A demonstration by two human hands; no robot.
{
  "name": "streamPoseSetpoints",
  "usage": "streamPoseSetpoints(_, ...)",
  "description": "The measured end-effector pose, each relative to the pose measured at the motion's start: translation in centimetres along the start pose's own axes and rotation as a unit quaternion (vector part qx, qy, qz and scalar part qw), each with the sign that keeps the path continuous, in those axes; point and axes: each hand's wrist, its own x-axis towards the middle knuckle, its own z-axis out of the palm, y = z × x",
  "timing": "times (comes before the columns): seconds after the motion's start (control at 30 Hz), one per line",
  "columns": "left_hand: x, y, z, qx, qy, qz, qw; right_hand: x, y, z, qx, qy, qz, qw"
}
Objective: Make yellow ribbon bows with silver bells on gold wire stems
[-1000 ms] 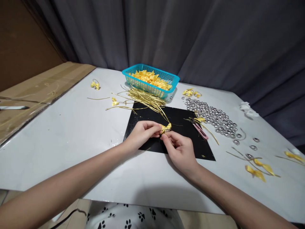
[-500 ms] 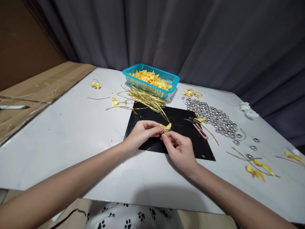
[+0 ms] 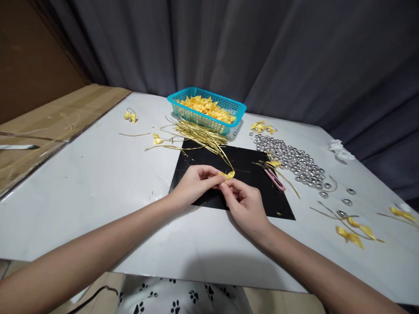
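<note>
Over a black mat, my left hand pinches a small yellow ribbon bow between thumb and fingers. My right hand has its thumb and forefinger closed at the bow's lower side, touching the left fingertips. Most of the bow's centre is hidden by the fingers. Beyond the hands lies a bundle of gold cords, one of which bends down close to the bow. A pink-handled cutter rests on the mat to the right of my right hand.
A turquoise basket of yellow bows stands at the back. Many silver beads spread to the right. Loose bows with cords lie front right, and a bow with a cord loop sits far left. White crumpled tissue is near the right edge.
The fingertips have drawn closer together, and the silver bead seen earlier on the bow is now covered. Both hands otherwise stay in place; other things lie as before.
</note>
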Motion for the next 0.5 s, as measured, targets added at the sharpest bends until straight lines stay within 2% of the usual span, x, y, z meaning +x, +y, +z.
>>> streamPoseSetpoints(0.23, 0.05, 0.06, 0.01, 0.009, 0.007, 0.000, 1.000, 0.10, -0.18, 0.14, -0.002, 0.015, -0.007, 1.000)
streamPoseSetpoints(0.37, 0.02, 0.08, -0.05, 0.018, 0.001, 0.000, 1.000, 0.08, 0.00, 0.08, 0.017, 0.025, 0.012, 0.999)
streamPoseSetpoints(0.43, 0.00, 0.14, -0.02, 0.020, 0.007, 0.003, 1.000, 0.05, -0.04, -0.06, 0.023, 0.063, 0.017, 0.998)
streamPoseSetpoints(0.5, 0.01, 0.22, 0.03, 0.023, 0.016, 0.000, 1.000, 0.10, -0.24, -0.37, 0.015, 0.127, 0.005, 0.992)
